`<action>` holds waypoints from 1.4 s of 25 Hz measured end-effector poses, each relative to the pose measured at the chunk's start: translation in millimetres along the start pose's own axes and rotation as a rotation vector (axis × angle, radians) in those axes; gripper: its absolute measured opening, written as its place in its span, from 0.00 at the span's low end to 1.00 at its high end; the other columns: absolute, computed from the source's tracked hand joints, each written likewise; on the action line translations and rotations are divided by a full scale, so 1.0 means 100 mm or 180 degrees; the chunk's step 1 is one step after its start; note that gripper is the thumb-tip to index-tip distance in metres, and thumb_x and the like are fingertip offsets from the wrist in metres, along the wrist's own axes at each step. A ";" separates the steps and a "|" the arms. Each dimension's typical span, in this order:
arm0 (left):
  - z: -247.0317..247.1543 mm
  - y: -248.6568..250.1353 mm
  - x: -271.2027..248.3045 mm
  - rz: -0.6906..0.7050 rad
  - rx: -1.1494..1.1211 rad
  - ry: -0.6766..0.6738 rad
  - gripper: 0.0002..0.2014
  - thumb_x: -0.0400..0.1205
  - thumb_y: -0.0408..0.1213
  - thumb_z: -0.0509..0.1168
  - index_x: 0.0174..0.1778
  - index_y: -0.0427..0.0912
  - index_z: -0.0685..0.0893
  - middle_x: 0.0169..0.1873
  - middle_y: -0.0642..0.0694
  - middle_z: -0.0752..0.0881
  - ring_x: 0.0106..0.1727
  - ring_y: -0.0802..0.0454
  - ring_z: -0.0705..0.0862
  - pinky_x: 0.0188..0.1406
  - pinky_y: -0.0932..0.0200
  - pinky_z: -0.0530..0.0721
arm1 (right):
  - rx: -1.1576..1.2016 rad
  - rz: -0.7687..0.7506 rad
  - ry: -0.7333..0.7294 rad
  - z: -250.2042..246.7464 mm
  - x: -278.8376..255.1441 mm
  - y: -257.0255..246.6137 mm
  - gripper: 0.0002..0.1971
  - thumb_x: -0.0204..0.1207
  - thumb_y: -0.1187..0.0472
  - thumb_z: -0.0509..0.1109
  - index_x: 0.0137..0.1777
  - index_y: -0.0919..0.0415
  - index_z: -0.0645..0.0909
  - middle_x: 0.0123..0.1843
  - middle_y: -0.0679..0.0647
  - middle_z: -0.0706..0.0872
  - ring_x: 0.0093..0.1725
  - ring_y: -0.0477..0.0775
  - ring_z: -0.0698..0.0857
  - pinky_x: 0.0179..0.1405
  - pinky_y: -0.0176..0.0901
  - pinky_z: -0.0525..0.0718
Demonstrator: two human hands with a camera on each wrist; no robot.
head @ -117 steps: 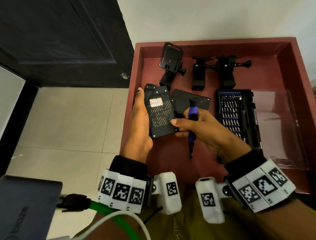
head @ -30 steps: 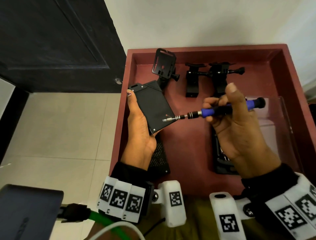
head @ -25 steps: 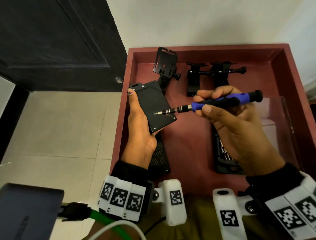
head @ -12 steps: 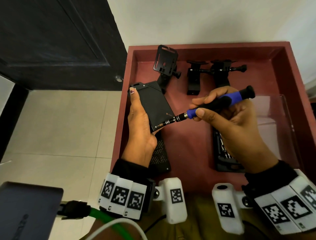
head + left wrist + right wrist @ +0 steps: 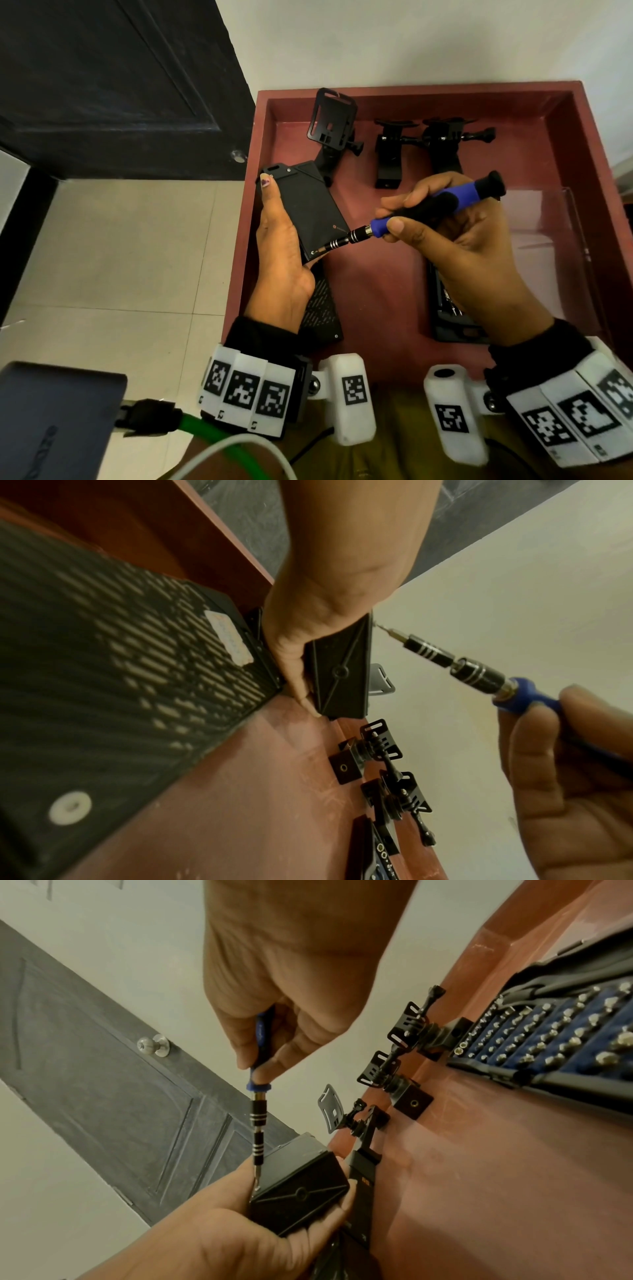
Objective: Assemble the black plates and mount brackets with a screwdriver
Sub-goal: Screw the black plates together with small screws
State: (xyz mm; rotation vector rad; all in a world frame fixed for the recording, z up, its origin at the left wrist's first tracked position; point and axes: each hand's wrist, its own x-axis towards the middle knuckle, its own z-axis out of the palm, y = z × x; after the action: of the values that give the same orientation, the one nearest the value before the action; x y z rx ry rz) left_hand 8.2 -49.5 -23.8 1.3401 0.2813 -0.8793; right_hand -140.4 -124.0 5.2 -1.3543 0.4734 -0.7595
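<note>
My left hand [image 5: 281, 240] grips a smooth black plate [image 5: 305, 205] by its edges, thumb along the left side, lifted above the red tray. My right hand [image 5: 394, 219] pinches a blue-and-black screwdriver [image 5: 428, 209]. Its bit rests on the screw at the plate's near corner [image 5: 313, 252]. The wrist views show the same contact between the screwdriver [image 5: 258, 1123] and the plate [image 5: 298, 1194]. A second, perforated black plate [image 5: 320, 308] lies on the tray under my left wrist. Three black mount brackets [image 5: 330, 126] [image 5: 390, 150] [image 5: 445, 144] stand at the tray's far end.
The red tray [image 5: 376, 308] has raised walls all round. An open bit case [image 5: 452, 325] lies under my right forearm, its clear lid [image 5: 548, 257] to the right. A dark door [image 5: 102, 85] and tiled floor are on the left, a grey box [image 5: 51, 421] at lower left.
The screwdriver tip moved from the middle of the plate down to its near corner screw. Earlier my left hand held the perforated plate, which now lies on the tray.
</note>
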 end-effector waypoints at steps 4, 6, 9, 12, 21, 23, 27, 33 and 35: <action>-0.02 -0.03 0.05 0.0069 0.0000 -0.0125 0.34 0.77 0.69 0.57 0.71 0.50 0.79 0.59 0.45 0.89 0.57 0.45 0.89 0.58 0.36 0.86 | -0.0790 -0.0347 -0.0258 0.09 -0.05 -0.14 0.10 0.70 0.65 0.75 0.48 0.57 0.79 0.48 0.53 0.87 0.52 0.51 0.89 0.54 0.42 0.86; -0.03 -0.05 0.07 0.0117 0.0037 -0.0216 0.39 0.72 0.73 0.60 0.71 0.48 0.79 0.60 0.43 0.88 0.58 0.43 0.88 0.59 0.38 0.85 | -0.1229 -0.0593 -0.0303 0.17 -0.07 -0.23 0.10 0.70 0.63 0.76 0.49 0.58 0.80 0.48 0.50 0.88 0.50 0.49 0.88 0.50 0.44 0.87; -0.03 -0.07 0.08 0.0141 0.0033 -0.0235 0.46 0.63 0.74 0.64 0.71 0.46 0.79 0.61 0.43 0.87 0.59 0.43 0.88 0.61 0.40 0.85 | -0.1520 -0.0769 -0.0249 0.28 -0.07 -0.31 0.10 0.69 0.60 0.77 0.46 0.61 0.81 0.44 0.48 0.86 0.45 0.47 0.87 0.40 0.45 0.86; -0.03 -0.08 0.08 0.0211 -0.0006 -0.0176 0.41 0.70 0.73 0.62 0.71 0.47 0.79 0.60 0.44 0.88 0.58 0.45 0.89 0.60 0.38 0.85 | -0.1653 -0.0652 0.0243 0.32 -0.08 -0.28 0.14 0.66 0.53 0.79 0.41 0.57 0.76 0.35 0.44 0.82 0.35 0.43 0.82 0.32 0.33 0.81; -0.01 -0.11 0.09 0.0195 0.0065 -0.0294 0.49 0.58 0.76 0.65 0.72 0.51 0.78 0.62 0.44 0.87 0.60 0.43 0.87 0.62 0.36 0.83 | -0.0509 -0.0219 0.0101 0.30 -0.03 -0.20 0.11 0.72 0.69 0.74 0.45 0.58 0.74 0.40 0.59 0.83 0.31 0.54 0.84 0.29 0.38 0.83; -0.03 -0.11 0.11 0.0185 0.0029 -0.0339 0.47 0.61 0.77 0.67 0.72 0.51 0.79 0.62 0.44 0.87 0.61 0.43 0.87 0.64 0.36 0.82 | -0.0560 -0.0067 -0.0292 0.25 -0.04 -0.23 0.08 0.71 0.72 0.72 0.45 0.62 0.76 0.41 0.54 0.84 0.37 0.54 0.85 0.36 0.45 0.87; -0.05 -0.10 0.12 0.0170 -0.0004 -0.0268 0.44 0.63 0.75 0.67 0.71 0.50 0.80 0.61 0.45 0.88 0.60 0.43 0.87 0.64 0.35 0.82 | -0.0665 -0.0030 -0.0719 0.17 -0.04 -0.30 0.10 0.71 0.73 0.72 0.50 0.67 0.77 0.48 0.57 0.87 0.43 0.54 0.91 0.45 0.46 0.89; -0.01 -0.10 0.09 0.0207 0.0090 -0.0190 0.46 0.61 0.76 0.65 0.72 0.52 0.79 0.63 0.46 0.86 0.63 0.44 0.85 0.64 0.38 0.82 | -0.1359 -0.0336 0.0262 0.27 -0.08 -0.26 0.12 0.69 0.55 0.78 0.41 0.53 0.75 0.33 0.54 0.83 0.28 0.52 0.86 0.27 0.49 0.86; 0.01 -0.10 0.08 0.0231 0.0079 -0.0168 0.48 0.58 0.77 0.66 0.71 0.52 0.79 0.63 0.45 0.86 0.62 0.45 0.86 0.63 0.38 0.83 | -0.1429 -0.0399 0.0534 0.28 -0.07 -0.23 0.14 0.68 0.53 0.79 0.39 0.53 0.75 0.30 0.51 0.82 0.28 0.49 0.84 0.27 0.40 0.84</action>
State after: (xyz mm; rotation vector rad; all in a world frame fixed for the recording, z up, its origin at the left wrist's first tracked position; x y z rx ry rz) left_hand 6.2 -53.2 -35.7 1.3397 0.1802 -0.8582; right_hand -130.2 -100.4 32.4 -1.7568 0.7276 -0.9093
